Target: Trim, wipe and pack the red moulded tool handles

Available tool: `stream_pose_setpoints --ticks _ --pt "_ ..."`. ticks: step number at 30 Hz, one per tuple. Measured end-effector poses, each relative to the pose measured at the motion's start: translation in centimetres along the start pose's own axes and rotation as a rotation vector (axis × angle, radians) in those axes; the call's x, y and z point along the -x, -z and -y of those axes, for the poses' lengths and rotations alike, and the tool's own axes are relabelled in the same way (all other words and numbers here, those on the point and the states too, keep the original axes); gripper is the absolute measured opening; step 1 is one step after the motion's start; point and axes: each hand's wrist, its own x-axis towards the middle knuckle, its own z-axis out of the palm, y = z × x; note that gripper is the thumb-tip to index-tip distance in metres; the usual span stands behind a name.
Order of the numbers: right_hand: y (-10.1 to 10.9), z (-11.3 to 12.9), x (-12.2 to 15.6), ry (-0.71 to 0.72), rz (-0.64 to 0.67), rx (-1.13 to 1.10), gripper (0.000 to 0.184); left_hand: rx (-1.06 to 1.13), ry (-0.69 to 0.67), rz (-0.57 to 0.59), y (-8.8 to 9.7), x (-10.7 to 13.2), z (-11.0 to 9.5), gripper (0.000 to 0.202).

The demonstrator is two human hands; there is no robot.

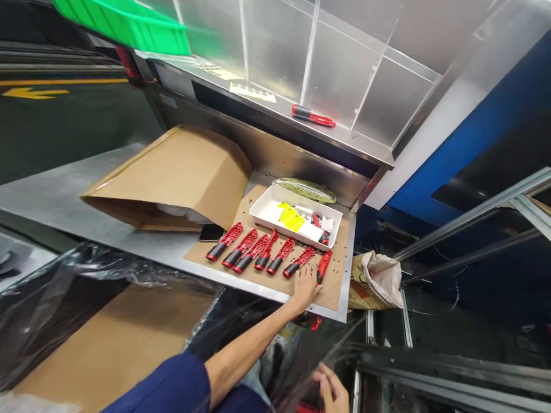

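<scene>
My left hand [306,287] reaches out along a blue sleeve and lies flat, fingers stretched, on a cardboard mat [333,292] on the steel table. Its fingertips touch the rightmost red-and-black tool handle [322,267]. Several more such handles [253,252] lie in a row to the left of it. Behind the row stands a white tray [267,209] holding yellow slips and small parts. My right hand [333,391] is low at the bottom edge, fingers loosely apart against clear plastic film, with nothing seen in it. A red part [315,323] hangs just under the table's front edge.
A cardboard box [172,178] lies on its side at the table's left, a dark phone [210,232] beside it. One red tool [313,116] rests on the upper steel shelf, a green bin [124,23] above. A crumpled paper bag [374,278] sits right of the table, and black plastic sheeting [64,298] lies lower left.
</scene>
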Motion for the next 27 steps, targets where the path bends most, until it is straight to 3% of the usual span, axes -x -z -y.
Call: stream_pose_setpoints --ticks 5,9,13,17,22,25,27 --pt "-2.2 -1.2 -6.5 -0.124 -0.064 0.058 0.093 0.075 -0.058 0.011 0.0 1.2 1.2 0.065" --pt "-3.0 -0.2 -10.1 -0.161 -0.110 0.225 0.081 0.135 -0.042 0.006 1.0 2.4 3.3 0.063" --pt "-2.2 2.5 -10.8 -0.211 -0.204 0.522 0.053 0.162 0.072 -0.015 2.5 1.4 7.2 0.064" --pt "-3.0 7.0 -11.8 -0.152 -0.280 0.792 0.060 0.231 0.096 0.032 2.8 -1.3 9.1 0.070" --pt "-8.0 11.5 -16.1 -0.024 -0.152 0.983 0.079 0.467 0.109 0.134 4.2 -1.7 9.3 0.052" --pt "-9.9 12.1 -17.6 0.022 -0.074 1.051 0.068 0.712 0.090 0.276 6.4 0.5 10.3 0.044" --pt "-10.0 11.9 -18.0 0.025 -0.058 1.078 0.058 0.882 0.083 0.370 7.9 2.5 11.1 0.056"
